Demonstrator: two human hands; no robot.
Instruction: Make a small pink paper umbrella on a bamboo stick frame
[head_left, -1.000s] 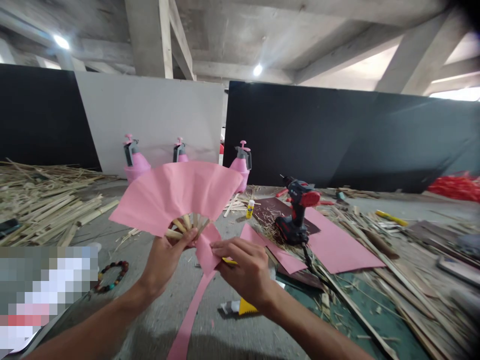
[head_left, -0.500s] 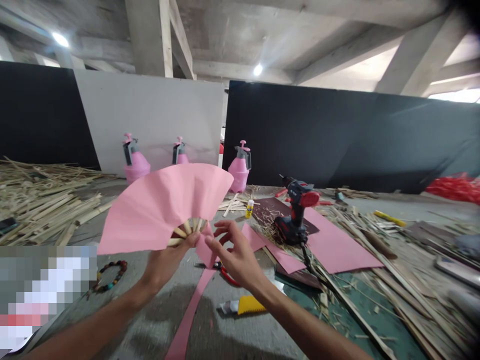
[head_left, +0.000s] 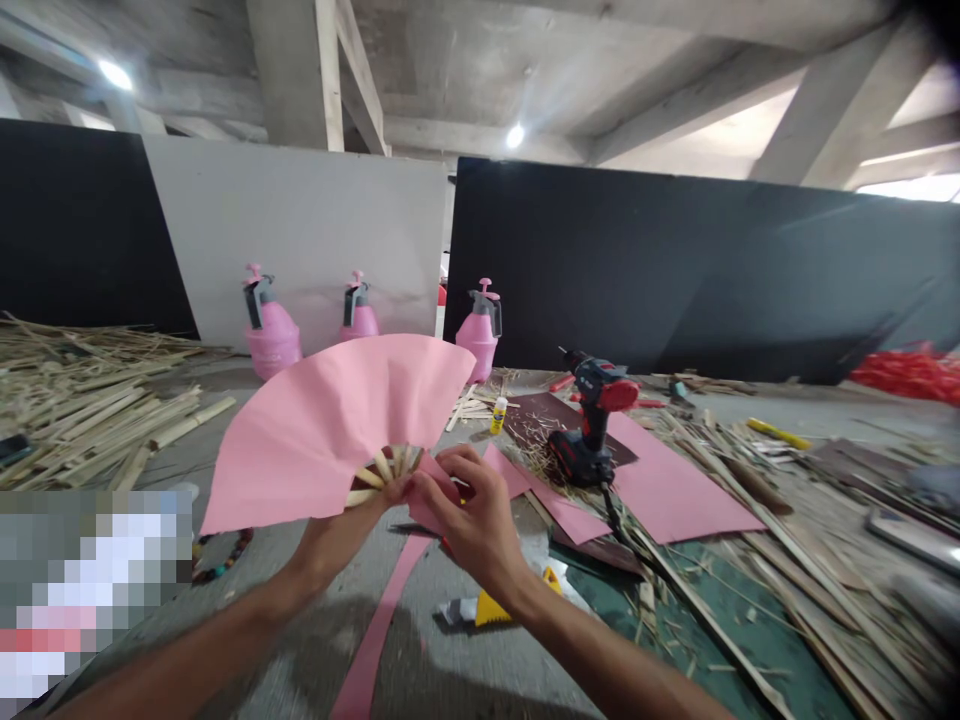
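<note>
A pink paper fan [head_left: 337,425] with pale bamboo sticks [head_left: 381,466] is spread open above the grey work surface. My left hand [head_left: 349,525] grips it where the sticks come together at the base. My right hand [head_left: 476,510] pinches a small pink paper flap [head_left: 429,512] beside that base, close to my left fingertips; whether the flap joins the fan is unclear. Scissors [head_left: 411,528] lie underneath, mostly covered by my right hand. A long pink paper strip [head_left: 379,635] runs toward me, and a yellow-handled scraper [head_left: 491,608] lies under my right wrist.
A cordless drill [head_left: 596,415] stands to the right near pink paper sheets [head_left: 675,485]. Pink spray bottles [head_left: 480,335] line the back. Bamboo strips [head_left: 90,400] pile up at left. A glue bottle [head_left: 498,415] and bead bracelet [head_left: 241,548] are nearby.
My right hand has moved slightly left and closed its fingers on the pink flap by the fan's base. The fan has shifted a little down and right, now overlapping the bracelet.
</note>
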